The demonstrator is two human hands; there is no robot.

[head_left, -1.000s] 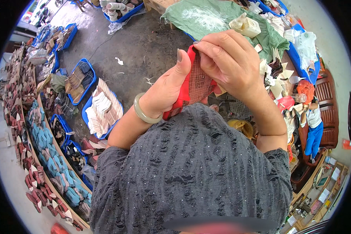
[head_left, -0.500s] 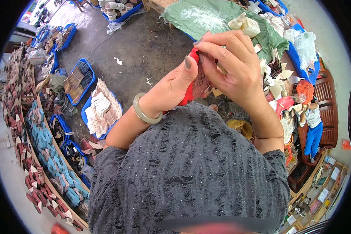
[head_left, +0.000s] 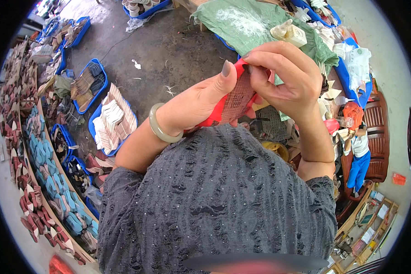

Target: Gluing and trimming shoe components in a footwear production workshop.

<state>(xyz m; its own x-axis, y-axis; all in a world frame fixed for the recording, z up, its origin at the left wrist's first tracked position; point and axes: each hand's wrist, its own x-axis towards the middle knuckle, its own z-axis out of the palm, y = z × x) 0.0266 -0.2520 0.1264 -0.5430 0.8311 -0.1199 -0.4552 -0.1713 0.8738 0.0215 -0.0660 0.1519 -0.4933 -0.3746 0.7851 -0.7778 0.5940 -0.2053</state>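
Note:
An insole [head_left: 236,97] with a brown, grid-textured face and red covering along its edges is held up in front of my chest. My left hand [head_left: 194,104] is closed round its left side, thumb raised and the other fingers hidden behind it. At the insole's upper tip, my right hand [head_left: 288,75] pinches the red edge between thumb and fingers. Red folds of the covering show along the right side, partly behind my right hand. A pale bangle [head_left: 155,124] circles my left wrist.
Blue baskets [head_left: 106,82] of stacked sole pieces stand on the floor to the left, beside racks of blue and maroon shoe parts [head_left: 50,160]. Ahead, a green cloth [head_left: 233,23] with white powder covers a table. At right, another person [head_left: 360,155] is near a wooden bench [head_left: 378,132].
Both hands and the insole have shifted slightly, the right hand to the right and down. More of the insole's brown face now shows. The whole view has turned a little.

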